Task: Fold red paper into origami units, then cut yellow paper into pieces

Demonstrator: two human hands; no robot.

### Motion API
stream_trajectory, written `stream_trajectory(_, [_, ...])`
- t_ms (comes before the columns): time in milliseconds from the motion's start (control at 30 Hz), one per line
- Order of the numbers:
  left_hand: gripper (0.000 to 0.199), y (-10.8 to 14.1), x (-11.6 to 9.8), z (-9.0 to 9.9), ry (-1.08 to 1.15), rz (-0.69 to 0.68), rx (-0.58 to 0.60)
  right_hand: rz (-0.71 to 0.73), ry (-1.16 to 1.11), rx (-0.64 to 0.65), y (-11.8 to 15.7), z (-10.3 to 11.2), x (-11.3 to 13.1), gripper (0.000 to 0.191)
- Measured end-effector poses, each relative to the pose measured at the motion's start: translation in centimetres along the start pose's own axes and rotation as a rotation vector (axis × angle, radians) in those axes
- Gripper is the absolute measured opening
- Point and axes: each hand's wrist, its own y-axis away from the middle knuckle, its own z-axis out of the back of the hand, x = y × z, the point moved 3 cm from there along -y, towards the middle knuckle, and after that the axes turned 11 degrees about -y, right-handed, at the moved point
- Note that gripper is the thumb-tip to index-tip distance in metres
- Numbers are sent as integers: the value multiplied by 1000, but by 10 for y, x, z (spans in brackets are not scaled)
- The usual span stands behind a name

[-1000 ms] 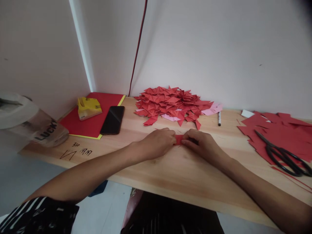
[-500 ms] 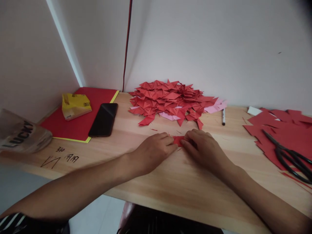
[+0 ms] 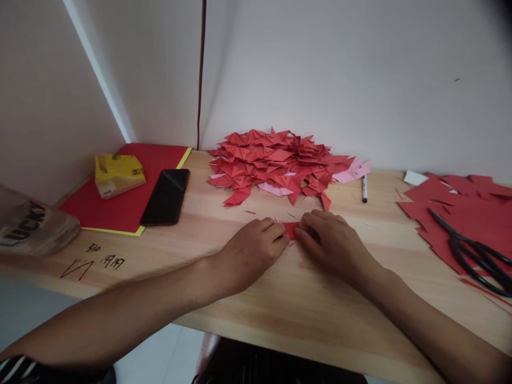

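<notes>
A small piece of red paper (image 3: 290, 230) lies on the wooden table (image 3: 248, 325), mostly covered by my fingers. My left hand (image 3: 256, 248) grips its left end with curled fingers. At the other end my right hand (image 3: 330, 240) is closed on it, thumb and fingertips together. Thin red scraps (image 3: 250, 212) lie just beyond my fingers. Behind them, against the wall, is a heap of folded red paper pieces (image 3: 272, 160), with pink pieces (image 3: 352, 172) among and beside them.
At left are a phone (image 3: 165, 197), a yellow packet (image 3: 120, 176) on red sheets (image 3: 108, 216) and a clear LUCKY cup (image 3: 36, 224). A marker (image 3: 364, 189) stands right of the heap. Black scissors (image 3: 476, 250) rest on cut red paper (image 3: 480, 208) at right.
The whole view has shifted slightly, so the table items appear a little farther left. Both hands keep hold of the red paper, with hardly any change in their pose.
</notes>
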Motion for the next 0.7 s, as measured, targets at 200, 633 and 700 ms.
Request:
stream_trajectory(200, [20,1,0,-1,1,-3,22,0,-3,4,-1,1,0,25])
stream_trajectory(633, [24,4,-9,0,-147,-63,-24,-16,73,19,1,-1,0,20])
stream_trajectory(700, [24,5,-10,-1,-178,-75,-36,-28,79,18,1,-1,1,18])
